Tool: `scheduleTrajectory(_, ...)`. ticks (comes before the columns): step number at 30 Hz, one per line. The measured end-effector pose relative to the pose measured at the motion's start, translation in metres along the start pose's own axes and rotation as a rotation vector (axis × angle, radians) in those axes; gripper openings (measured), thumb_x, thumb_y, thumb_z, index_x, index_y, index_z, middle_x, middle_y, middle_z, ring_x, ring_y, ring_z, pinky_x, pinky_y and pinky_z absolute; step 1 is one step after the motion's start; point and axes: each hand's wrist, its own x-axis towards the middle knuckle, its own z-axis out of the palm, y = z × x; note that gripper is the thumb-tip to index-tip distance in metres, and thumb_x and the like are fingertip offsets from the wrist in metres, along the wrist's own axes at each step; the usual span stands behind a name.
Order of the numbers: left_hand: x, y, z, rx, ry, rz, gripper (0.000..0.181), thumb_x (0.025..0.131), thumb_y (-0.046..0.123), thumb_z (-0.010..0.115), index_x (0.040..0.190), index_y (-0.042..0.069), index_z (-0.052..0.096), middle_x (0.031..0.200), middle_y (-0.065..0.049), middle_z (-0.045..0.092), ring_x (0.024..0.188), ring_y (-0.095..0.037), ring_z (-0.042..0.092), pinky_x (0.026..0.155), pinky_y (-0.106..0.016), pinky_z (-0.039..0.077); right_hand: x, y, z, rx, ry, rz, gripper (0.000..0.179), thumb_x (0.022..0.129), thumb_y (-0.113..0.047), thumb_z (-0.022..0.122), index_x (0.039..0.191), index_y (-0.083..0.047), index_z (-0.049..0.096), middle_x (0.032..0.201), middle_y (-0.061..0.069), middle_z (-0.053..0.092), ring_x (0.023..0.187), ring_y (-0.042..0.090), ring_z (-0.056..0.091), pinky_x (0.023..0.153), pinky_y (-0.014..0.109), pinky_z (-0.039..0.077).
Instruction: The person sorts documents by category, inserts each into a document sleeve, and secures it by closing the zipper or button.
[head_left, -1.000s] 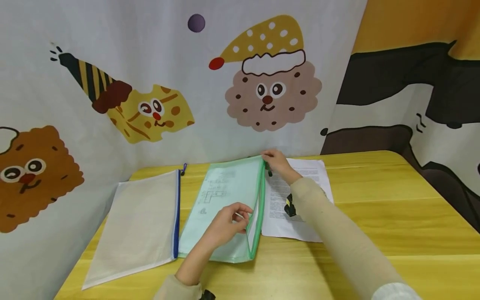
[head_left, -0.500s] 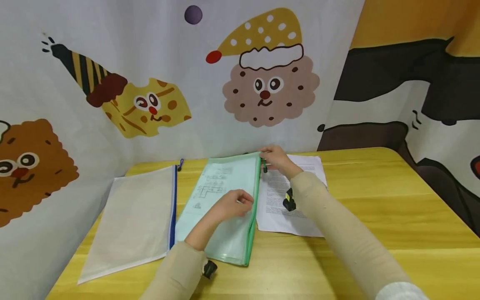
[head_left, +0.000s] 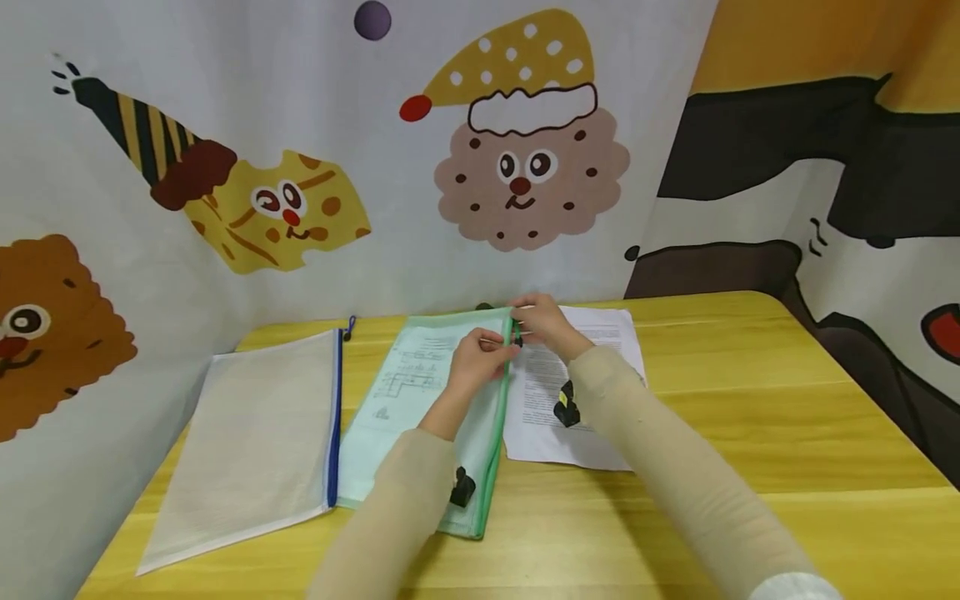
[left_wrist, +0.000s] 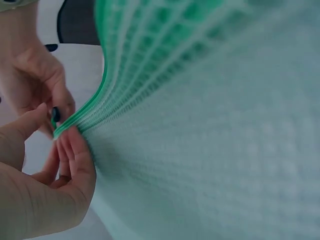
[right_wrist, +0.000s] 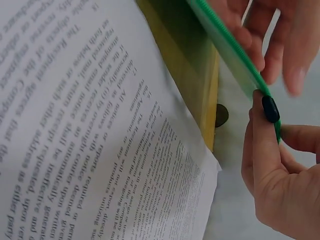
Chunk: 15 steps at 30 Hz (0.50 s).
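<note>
A translucent green zip file bag [head_left: 397, 425] lies in the middle of the table, a printed drawing showing through it. My right hand [head_left: 543, 325] pinches its far right corner, where a dark zipper pull [right_wrist: 270, 109] hangs at the end of the green zipper [right_wrist: 235, 55]. Close by, my left hand [head_left: 474, 364] has its fingertips at the same corner. In the left wrist view, the left thumb stands apart from those fingers [left_wrist: 75, 145], which touch the bag's edge. Partly under the right arm lies a printed paper [right_wrist: 100, 125].
To the left lies a whitish zip file bag [head_left: 255, 442] with a blue zipper. A dark round thing [head_left: 484, 306] sits at the table's far edge. Behind it hangs a cartoon-printed curtain [head_left: 315, 275]. Wooden tabletop [head_left: 735, 400] extends to the right.
My left hand has moved up from the middle of the zipper side to the far corner. The zipper side, gaping earlier, now lies together. The right hand has stayed at the corner.
</note>
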Motion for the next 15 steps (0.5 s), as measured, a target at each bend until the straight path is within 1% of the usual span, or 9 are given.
scheduleTrajectory(1, 0.002, -0.001, 0.002, 0.018, 0.020, 0.016, 0.034, 0.087, 0.023, 0.076, 0.111, 0.003, 0.061, 0.102, -0.012, 0.068, 0.066, -0.012, 0.060, 0.062, -0.024, 0.056, 0.000, 0.000, 0.001, 0.006, 0.004, 0.004, 0.036, 0.101, -0.008, 0.048, 0.134, 0.004, 0.056, 0.096, 0.008, 0.061, 0.074, 0.010, 0.063, 0.064, 0.022, 0.057)
scheduleTrajectory(3, 0.005, -0.003, 0.006, 0.084, 0.058, 0.046, 0.036, 0.085, 0.026, 0.079, 0.107, 0.003, 0.061, 0.098, -0.011, 0.069, 0.065, -0.010, 0.058, 0.059, -0.021, 0.052, 0.000, 0.001, 0.003, 0.018, 0.014, 0.012, 0.037, 0.099, -0.006, 0.048, 0.134, 0.004, 0.056, 0.096, 0.010, 0.061, 0.073, 0.012, 0.063, 0.062, 0.021, 0.057)
scheduleTrajectory(7, 0.009, -0.002, 0.012, 0.215, 0.101, 0.077, 0.037, 0.084, 0.032, 0.079, 0.102, 0.005, 0.060, 0.094, -0.010, 0.070, 0.071, -0.013, 0.059, 0.059, -0.020, 0.043, -0.002, 0.003, 0.005, -0.005, 0.051, 0.014, 0.037, 0.098, -0.005, 0.047, 0.134, 0.004, 0.056, 0.100, 0.012, 0.061, 0.076, 0.014, 0.062, 0.059, 0.020, 0.054)
scheduleTrajectory(9, 0.010, -0.002, 0.013, 0.272, 0.106, 0.074, 0.033, 0.085, 0.032, 0.077, 0.100, 0.008, 0.060, 0.094, -0.008, 0.070, 0.075, -0.015, 0.059, 0.060, -0.021, 0.041, -0.004, 0.003, 0.007, -0.018, 0.067, 0.016, 0.037, 0.099, -0.005, 0.047, 0.134, 0.003, 0.056, 0.102, 0.014, 0.061, 0.078, 0.015, 0.062, 0.059, 0.020, 0.054)
scheduleTrajectory(12, 0.012, -0.001, 0.014, 0.327, 0.101, 0.076, 0.024, 0.087, 0.027, 0.073, 0.098, 0.010, 0.058, 0.094, -0.007, 0.068, 0.077, -0.017, 0.060, 0.060, -0.022, 0.041, -0.006, 0.003, 0.008, -0.017, 0.079, 0.019, 0.038, 0.099, -0.005, 0.048, 0.135, 0.002, 0.056, 0.104, 0.015, 0.061, 0.080, 0.016, 0.063, 0.061, 0.022, 0.056)
scheduleTrajectory(15, 0.013, 0.000, 0.015, 0.371, 0.093, 0.096, 0.017, 0.088, 0.020, 0.070, 0.096, 0.011, 0.058, 0.094, -0.007, 0.067, 0.077, -0.017, 0.058, 0.061, -0.023, 0.042, -0.008, 0.002, 0.008, -0.008, 0.084, 0.023, 0.038, 0.099, -0.006, 0.048, 0.135, 0.002, 0.056, 0.104, 0.014, 0.061, 0.080, 0.017, 0.064, 0.064, 0.025, 0.058)
